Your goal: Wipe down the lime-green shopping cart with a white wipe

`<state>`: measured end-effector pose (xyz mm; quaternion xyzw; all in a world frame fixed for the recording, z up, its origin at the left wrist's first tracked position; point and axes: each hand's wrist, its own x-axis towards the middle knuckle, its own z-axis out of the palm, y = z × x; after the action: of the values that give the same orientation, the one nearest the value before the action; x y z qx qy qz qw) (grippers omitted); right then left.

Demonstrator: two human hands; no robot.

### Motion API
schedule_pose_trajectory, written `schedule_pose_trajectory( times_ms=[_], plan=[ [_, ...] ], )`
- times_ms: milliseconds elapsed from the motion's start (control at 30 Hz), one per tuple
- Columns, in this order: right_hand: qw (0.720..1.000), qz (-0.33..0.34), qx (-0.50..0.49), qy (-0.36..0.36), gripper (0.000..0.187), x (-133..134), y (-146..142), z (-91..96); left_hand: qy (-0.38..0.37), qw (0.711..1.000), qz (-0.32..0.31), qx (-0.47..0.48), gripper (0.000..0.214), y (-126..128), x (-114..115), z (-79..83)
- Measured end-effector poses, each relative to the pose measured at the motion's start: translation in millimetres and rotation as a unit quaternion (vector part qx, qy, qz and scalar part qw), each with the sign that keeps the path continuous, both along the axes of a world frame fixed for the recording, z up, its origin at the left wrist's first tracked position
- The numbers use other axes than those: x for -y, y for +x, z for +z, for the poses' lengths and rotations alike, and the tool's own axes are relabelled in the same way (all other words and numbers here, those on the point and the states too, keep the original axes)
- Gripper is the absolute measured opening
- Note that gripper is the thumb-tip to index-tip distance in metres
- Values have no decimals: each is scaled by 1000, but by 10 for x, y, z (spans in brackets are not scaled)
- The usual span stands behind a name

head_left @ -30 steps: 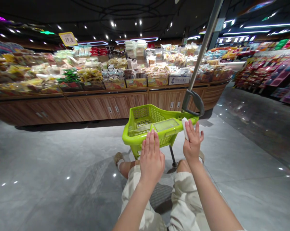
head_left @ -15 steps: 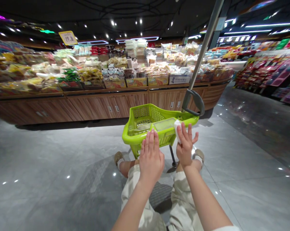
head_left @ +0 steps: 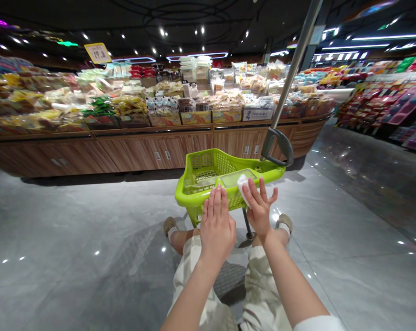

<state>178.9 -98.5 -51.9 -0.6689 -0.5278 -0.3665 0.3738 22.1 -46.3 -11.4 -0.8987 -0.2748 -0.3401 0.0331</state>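
Observation:
In front of me stands a lime-green plastic shopping basket cart (head_left: 190,198) with perforated sides and a clear panel (head_left: 231,178) set into its near rim. My left hand (head_left: 216,225) lies on that rim, fingers stretched out and close together, holding nothing. To its right, my right hand (head_left: 259,207) presses a folded white tissue (head_left: 242,185) against the rim beside the panel. Its outer fingers are spread, and part of the tissue is hidden behind them. A grey loop handle (head_left: 284,146) on a metal pole (head_left: 293,69) rises at the cart's right end.
Behind the cart runs a wooden display counter (head_left: 132,154) piled with packaged snacks (head_left: 225,101). A price sign (head_left: 97,53) stands above it on the left. More shelves (head_left: 366,101) line the right. My legs straddle the cart on the grey tiled floor (head_left: 73,230).
My right hand has slid left along the rim with the tissue, closer to my left hand. My left hand and the cart have stayed in place.

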Motion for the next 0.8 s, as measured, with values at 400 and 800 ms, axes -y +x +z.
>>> schedule_pose_trajectory(
  times_ms=[400, 800],
  plan=[
    [1000, 25, 13, -14, 69, -126, -309, -60, -3, 1000, 13, 6, 73, 51, 47, -12],
    [980, -100, -142, 93, 75, -51, 92, -109, 1, 1000, 3, -3, 72, 54, 38, -24]
  ],
)
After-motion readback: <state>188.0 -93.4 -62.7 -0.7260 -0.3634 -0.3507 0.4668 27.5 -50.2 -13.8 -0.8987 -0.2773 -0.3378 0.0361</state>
